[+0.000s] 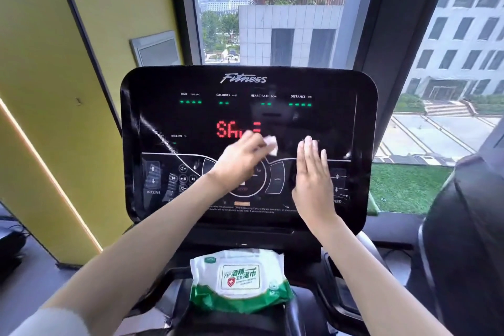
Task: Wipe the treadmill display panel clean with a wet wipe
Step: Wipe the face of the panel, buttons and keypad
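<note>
The black glossy treadmill display panel (313,117) fills the middle of the view, with green readouts along the top and red letters in its centre. My left hand (240,161) pinches a small crumpled white wet wipe (270,144) against the panel, just below the red letters. My right hand (313,177) lies with straight fingers flat on the panel's right half, beside the speed buttons. Both forearms reach up from the bottom of the view.
A green and white pack of wet wipes (240,281) lies on the console tray below the panel. A yellow wall (54,90) stands on the left, a large window (272,8) behind, and a dark machine part (469,226) on the right.
</note>
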A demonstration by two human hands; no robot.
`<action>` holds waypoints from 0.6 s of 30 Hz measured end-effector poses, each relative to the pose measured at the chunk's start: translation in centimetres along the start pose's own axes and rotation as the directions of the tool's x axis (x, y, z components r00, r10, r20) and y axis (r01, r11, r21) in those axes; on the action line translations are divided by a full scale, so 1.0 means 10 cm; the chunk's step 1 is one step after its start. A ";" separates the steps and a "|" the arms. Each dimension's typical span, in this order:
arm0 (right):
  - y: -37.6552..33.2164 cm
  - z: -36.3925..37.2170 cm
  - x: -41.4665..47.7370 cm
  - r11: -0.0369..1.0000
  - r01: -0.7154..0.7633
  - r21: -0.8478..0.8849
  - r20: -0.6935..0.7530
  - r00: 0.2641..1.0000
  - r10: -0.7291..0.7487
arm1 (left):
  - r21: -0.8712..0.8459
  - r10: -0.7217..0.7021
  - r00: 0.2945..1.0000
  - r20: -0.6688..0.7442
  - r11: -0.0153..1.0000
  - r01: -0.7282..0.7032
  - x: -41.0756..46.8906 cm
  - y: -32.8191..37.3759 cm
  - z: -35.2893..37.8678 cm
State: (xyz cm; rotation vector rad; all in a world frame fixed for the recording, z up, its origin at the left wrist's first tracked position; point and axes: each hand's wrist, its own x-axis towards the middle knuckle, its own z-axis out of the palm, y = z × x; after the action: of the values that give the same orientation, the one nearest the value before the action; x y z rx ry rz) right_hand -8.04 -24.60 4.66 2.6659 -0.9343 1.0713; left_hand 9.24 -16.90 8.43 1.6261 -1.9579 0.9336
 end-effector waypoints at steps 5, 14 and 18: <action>-0.03 0.01 0.00 1.000 -0.019 -0.013 -0.003 1.000 0.019 | -0.064 -0.173 0.985 -0.020 0.983 0.171 0.09 0.22 0.04; -0.02 0.01 0.00 1.000 0.001 -0.030 -0.010 1.000 -0.001 | -0.032 -0.250 0.963 -0.100 0.968 0.248 0.25 0.31 0.10; 0.00 0.02 0.01 1.000 0.001 -0.027 0.004 1.000 -0.001 | -0.029 -0.174 0.977 -0.121 0.985 0.171 0.24 0.03 0.04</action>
State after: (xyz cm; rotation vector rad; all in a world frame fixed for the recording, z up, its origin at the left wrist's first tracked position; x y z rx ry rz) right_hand -7.89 -24.66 4.59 2.6474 -0.9415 1.0462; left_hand 8.49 -18.87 9.79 1.6563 -1.7082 0.9222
